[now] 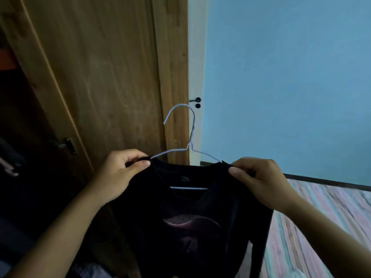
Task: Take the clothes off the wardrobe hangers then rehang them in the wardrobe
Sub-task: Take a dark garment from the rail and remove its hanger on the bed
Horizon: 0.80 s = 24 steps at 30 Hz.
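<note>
1. Hands together hold up our black shirt (192, 221): left hand (118, 173) and right hand (259, 181) each pinch a shoulder.
2. Between them, the wire hanger (189, 137) rises from the collar.
3. Behind stands the wardrobe door (104, 77).

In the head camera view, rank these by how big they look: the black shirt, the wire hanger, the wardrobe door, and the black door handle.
1. Wardrobe door, largest.
2. Black shirt, though it is nearer the camera, so its look is inflated.
3. Wire hanger, partly hidden inside the shirt.
4. Black door handle, smallest and farther off.
</note>
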Motion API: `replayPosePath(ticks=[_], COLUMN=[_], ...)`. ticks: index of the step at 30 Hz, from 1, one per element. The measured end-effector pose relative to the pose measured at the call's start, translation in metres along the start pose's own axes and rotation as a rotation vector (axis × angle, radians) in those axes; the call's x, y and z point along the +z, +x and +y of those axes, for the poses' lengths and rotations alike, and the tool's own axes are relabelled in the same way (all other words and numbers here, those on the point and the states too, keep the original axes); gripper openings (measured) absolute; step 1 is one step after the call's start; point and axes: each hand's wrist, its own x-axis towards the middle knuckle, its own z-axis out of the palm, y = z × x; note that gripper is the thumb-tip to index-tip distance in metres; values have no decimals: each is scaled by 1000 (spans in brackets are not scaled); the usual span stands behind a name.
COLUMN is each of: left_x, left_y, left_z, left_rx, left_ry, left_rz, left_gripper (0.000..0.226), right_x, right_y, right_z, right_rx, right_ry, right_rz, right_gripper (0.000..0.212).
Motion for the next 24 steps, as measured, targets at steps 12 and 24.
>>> replayPosePath(ticks=[12,24], left_x=[72,169], left_y=[44,31], left_z=[7,21], left_rx=[221,340], left_ry=[-93,-95], left_rz=[-345,-670], left_gripper=[16,25], right_x=[-39,-23], right_y=[-106,-225], right_z=[-26,-55], right_rx=[310,594], right_ry=[-185,-263], right_rz=[163,317], right_gripper=[8,9])
